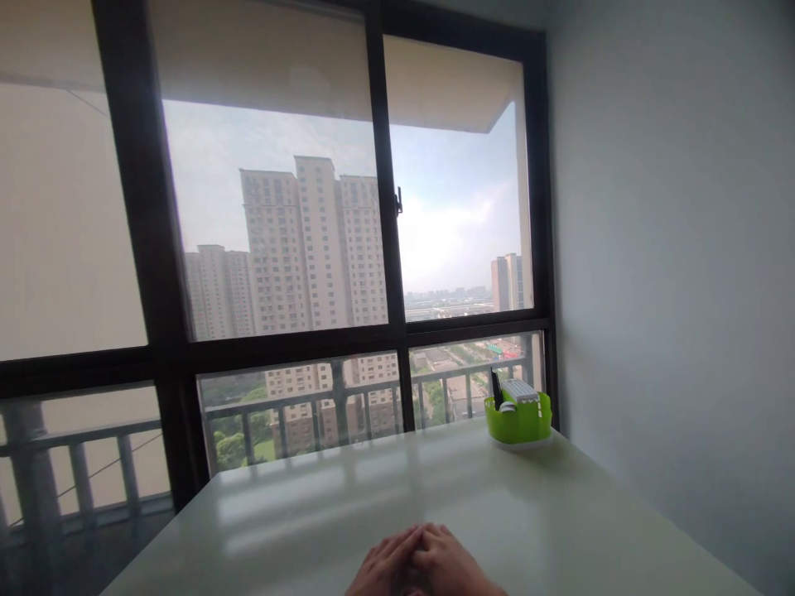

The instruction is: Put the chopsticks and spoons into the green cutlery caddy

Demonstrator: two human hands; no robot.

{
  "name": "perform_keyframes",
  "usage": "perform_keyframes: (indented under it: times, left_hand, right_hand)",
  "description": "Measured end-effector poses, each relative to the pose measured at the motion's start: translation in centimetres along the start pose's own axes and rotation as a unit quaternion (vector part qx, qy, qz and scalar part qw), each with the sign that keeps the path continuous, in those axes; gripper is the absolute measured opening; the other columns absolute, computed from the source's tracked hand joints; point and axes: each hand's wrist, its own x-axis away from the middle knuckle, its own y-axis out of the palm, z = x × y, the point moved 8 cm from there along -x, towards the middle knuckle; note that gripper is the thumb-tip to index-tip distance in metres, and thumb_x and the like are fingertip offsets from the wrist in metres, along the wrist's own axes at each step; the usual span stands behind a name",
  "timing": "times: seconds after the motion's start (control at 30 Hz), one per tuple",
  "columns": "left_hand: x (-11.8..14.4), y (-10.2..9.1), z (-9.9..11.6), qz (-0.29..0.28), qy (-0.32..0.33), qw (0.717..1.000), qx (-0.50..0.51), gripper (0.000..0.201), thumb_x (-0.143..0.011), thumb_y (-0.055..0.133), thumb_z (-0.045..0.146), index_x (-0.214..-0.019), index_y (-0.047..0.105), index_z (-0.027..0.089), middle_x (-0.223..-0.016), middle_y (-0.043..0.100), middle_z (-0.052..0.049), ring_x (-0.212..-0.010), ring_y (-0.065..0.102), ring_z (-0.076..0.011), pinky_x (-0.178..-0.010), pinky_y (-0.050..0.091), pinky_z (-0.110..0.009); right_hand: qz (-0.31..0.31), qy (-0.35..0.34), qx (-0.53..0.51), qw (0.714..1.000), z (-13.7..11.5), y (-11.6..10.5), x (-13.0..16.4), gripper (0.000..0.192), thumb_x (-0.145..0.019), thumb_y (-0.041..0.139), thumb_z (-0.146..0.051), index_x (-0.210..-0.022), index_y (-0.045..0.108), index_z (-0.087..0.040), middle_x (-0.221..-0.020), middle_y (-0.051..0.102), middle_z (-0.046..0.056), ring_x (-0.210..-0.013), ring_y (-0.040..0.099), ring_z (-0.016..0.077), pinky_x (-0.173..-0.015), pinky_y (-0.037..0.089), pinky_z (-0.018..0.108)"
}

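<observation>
Hands are parked together at the near edge of the white counter (497, 505), left hand (388, 567) and right hand (450, 567) touching, fingers (403, 546) laid flat and relaxed, gripping nothing. Nearest thing is a lime green caddy (518, 418), well apart from them in the far right corner by the window (323, 248). It holds a white boxy item and a dark pen-like thing (too small to tell exactly). Looks like light, stiff plastic, probably slippery on that glossy top, so I'd grab it by the rim.
</observation>
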Motion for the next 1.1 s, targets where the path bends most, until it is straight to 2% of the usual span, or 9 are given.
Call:
perform_keyframes:
  times: [0.27,0.47,1.1]
  left_hand:
    - [0.1,0.4,-0.7,-0.025,-0.028,0.999,0.025,0.079,-0.085,0.068,0.063,-0.154,0.039,0.04,-0.151,0.056,-0.003,-0.135,0.057,-0.0275,-0.113,0.049,-0.038]
    - [0.1,0.0,-0.4,-0.01,-0.032,0.999,0.024,0.078,-0.084,0.069,0.062,-0.153,0.042,0.038,-0.147,0.059,-0.004,-0.131,0.06,-0.0277,-0.112,0.05,-0.038]
    - [0.4,-0.4,0.1,-0.009,-0.053,0.998,0.025,0.072,-0.087,0.067,0.057,-0.153,0.042,0.04,-0.148,0.059,-0.003,-0.132,0.059,-0.0264,-0.112,0.049,-0.039]
  right_hand:
    - [-0.011,0.04,-0.025,0.999,1.0,1.0,-0.5,0.046,-0.083,0.073,-0.048,-0.126,0.071,-0.031,-0.128,0.069,0.005,-0.118,0.057,0.0277,-0.104,0.04,0.036]
    - [0.014,0.039,-0.033,0.999,0.4,0.2,-0.2,0.042,-0.085,0.07,-0.046,-0.125,0.071,-0.032,-0.124,0.071,0.003,-0.116,0.058,0.026,-0.103,0.039,0.035]
    - [0.009,0.043,-0.033,0.998,-0.8,-1.1,0.0,0.031,-0.086,0.067,-0.039,-0.114,0.073,-0.026,-0.12,0.071,0.004,-0.115,0.057,0.0242,-0.103,0.037,0.034]
